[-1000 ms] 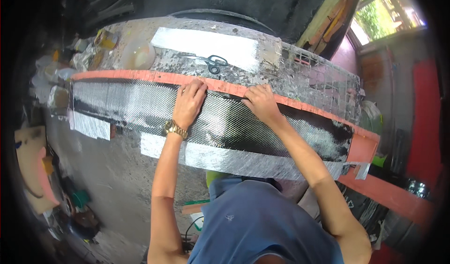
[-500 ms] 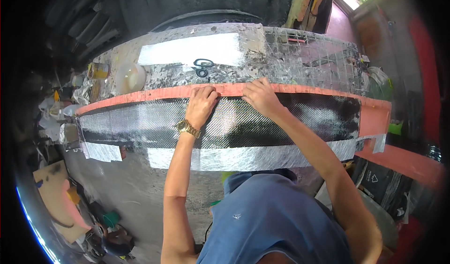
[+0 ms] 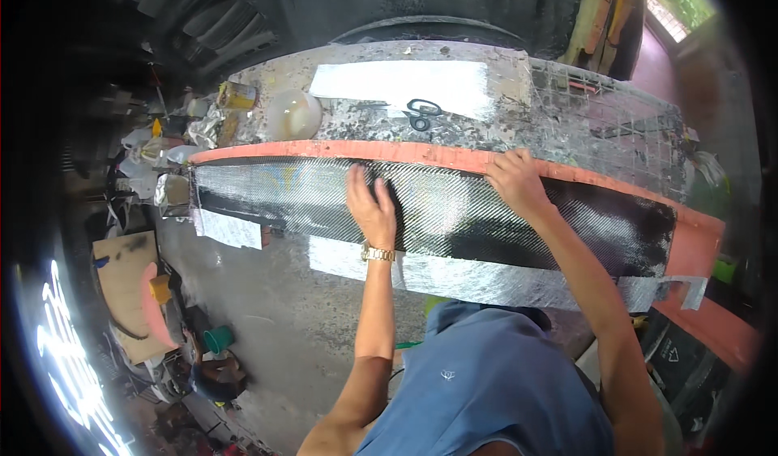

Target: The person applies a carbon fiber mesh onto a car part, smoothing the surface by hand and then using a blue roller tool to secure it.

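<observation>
A long strip of black woven carbon-fibre cloth [image 3: 454, 205] lies across a salmon-coloured mould [image 3: 356, 150] whose far rim shows as a curved band. My left hand [image 3: 373, 209], with a gold watch [image 3: 378, 253] on its wrist, rests on the cloth left of the middle, fingers stretched and slightly spread. Further right, the fingers of my right hand [image 3: 517, 182] are curled closed at the cloth's far edge, against the rim. Pale glass-fibre mat [image 3: 454, 276] hangs out along the near edge, with a separate piece [image 3: 231, 228] at the left.
Beyond the mould, a stained worktable [image 3: 510, 116] carries black-handled scissors [image 3: 421, 114], a white sheet [image 3: 405, 83] and a translucent bowl [image 3: 293, 114]. A yellow tin [image 3: 237, 95] stands at its left. On the floor are a tan board [image 3: 126, 270] and a green bucket [image 3: 217, 339].
My left hand has come off the far rim, nearer to me, and opened flat on the cloth. My right hand has moved rightward along the edge. The view has shifted left.
</observation>
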Tool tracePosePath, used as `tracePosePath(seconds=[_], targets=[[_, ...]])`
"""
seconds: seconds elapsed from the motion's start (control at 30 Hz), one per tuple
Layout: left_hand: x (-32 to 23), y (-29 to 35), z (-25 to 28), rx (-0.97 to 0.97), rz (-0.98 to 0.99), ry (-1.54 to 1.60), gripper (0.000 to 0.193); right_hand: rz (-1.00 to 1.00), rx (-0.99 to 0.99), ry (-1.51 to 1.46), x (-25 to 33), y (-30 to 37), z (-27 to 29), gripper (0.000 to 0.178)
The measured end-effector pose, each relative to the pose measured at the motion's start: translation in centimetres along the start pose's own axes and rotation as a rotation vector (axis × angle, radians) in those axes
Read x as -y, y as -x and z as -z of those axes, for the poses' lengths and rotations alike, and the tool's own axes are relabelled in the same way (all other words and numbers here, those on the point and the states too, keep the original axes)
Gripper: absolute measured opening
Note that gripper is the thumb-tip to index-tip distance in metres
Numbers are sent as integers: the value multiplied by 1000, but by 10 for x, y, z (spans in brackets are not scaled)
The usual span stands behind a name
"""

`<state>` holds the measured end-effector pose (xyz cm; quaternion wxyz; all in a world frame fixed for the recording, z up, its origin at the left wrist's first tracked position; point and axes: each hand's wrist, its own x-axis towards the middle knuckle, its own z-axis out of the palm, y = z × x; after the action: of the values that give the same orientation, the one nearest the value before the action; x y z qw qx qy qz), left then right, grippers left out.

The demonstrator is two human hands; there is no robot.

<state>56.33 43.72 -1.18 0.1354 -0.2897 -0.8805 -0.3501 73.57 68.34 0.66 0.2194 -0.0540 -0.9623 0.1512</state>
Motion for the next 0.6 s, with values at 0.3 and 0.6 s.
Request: tracePosePath(seconds=[0.3, 0.6], targets=[[33, -5, -33, 191, 231, -389, 66, 30, 68, 15, -1, 2, -1, 5], [-28, 20, -60, 239, 241, -427, 70, -6, 114, -33, -3, 3, -2, 14]])
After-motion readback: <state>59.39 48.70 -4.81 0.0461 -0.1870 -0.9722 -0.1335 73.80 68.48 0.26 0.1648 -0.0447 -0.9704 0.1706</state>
